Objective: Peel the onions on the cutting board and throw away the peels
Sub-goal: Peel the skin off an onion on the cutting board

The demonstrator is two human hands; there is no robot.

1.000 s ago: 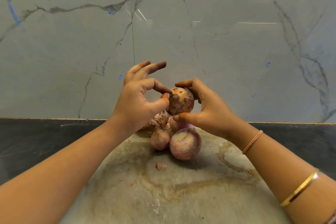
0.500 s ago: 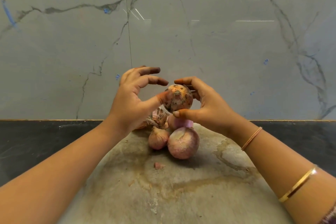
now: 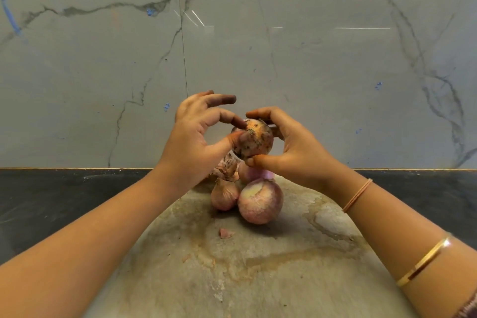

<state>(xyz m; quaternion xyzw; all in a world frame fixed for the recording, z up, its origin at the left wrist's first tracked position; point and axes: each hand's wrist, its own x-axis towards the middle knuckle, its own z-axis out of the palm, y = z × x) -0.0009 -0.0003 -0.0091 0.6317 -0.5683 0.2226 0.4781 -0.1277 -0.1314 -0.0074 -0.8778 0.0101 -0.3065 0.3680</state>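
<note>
An unpeeled, speckled onion (image 3: 256, 141) is held up above the round stone cutting board (image 3: 258, 271). My right hand (image 3: 291, 150) grips it from the right, fingers curled over the top and thumb underneath. My left hand (image 3: 196, 137) pinches at its root end with thumb and index finger, the other fingers spread. Below on the board lie a large peeled onion (image 3: 260, 201), a smaller onion (image 3: 224, 195), another partly hidden onion (image 3: 247, 173) and a heap of dry peels (image 3: 227, 168).
A small peel scrap (image 3: 225, 233) lies on the board in front of the onions. The board sits on a dark countertop (image 3: 51, 204). A grey marble wall (image 3: 309, 59) rises right behind it.
My left index finger has come down from the spread position to pinch the onion's root end with the thumb. The onion has turned slightly in my right hand.
</note>
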